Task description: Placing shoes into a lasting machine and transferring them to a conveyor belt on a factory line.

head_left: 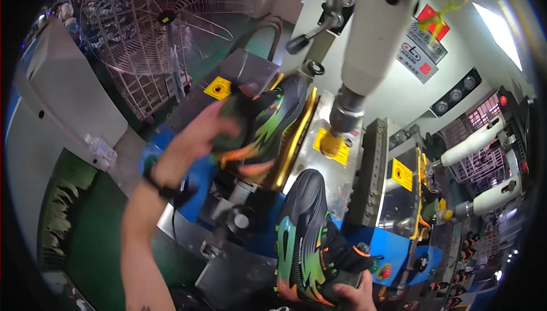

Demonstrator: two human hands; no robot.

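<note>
My left hand [196, 140] grips a black shoe with green and orange streaks [268, 117], holding it up against the yellow-edged clamp [296, 140] of a press machine. My thumb shows under the shoe's sole. At the bottom of the view my right hand [356, 297] holds a second shoe of the same colours [307, 237] by its heel end, toe pointing up. A dark band sits on my left wrist [159, 188]. A thick white press column [370, 31] ends in a round metal head [345, 114] just right of the upper shoe.
A large wire-caged fan [165, 20] stands at the upper left. The machine has a blue base [387, 248] with a red button [386, 272], yellow warning stickers [401, 174] and round gauges [456, 91]. A green conveyor belt [91, 225] runs at the left. White rollers [484, 140] sit at the right.
</note>
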